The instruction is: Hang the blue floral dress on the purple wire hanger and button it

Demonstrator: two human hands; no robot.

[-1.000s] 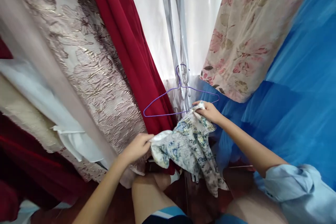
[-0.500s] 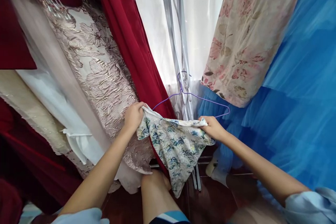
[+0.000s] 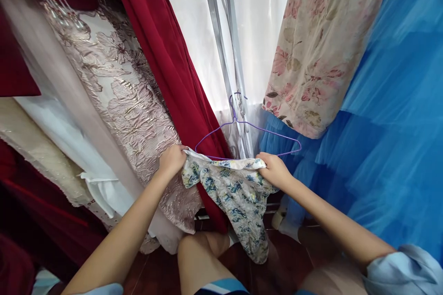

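Note:
A white garment (image 3: 238,196) with a blue, green and yellow floral print, which looks like a top or small dress, is stretched between my two hands. My left hand (image 3: 172,160) is closed on its upper left corner, and my right hand (image 3: 275,169) grips the upper right edge. The cloth hangs down in a narrowing point over my legs. Just behind its upper edge is a purple wire hanger (image 3: 258,126), its lower bar partly hidden by the cloth and my right hand. Whether the hanger's hook is caught on the metal stand, I cannot tell.
Grey metal stand poles (image 3: 221,37) rise in front of white curtain-like fabric (image 3: 261,23). At left hang a pink brocade dress (image 3: 128,87) and a dark red garment (image 3: 162,55). A floral beige garment (image 3: 314,55) and blue tulle (image 3: 391,115) hang at right.
The garment has come down slightly from the hanger, whose lower bar now shows above the cloth. The cloth's lower tip has swung right. Both hands keep their grip.

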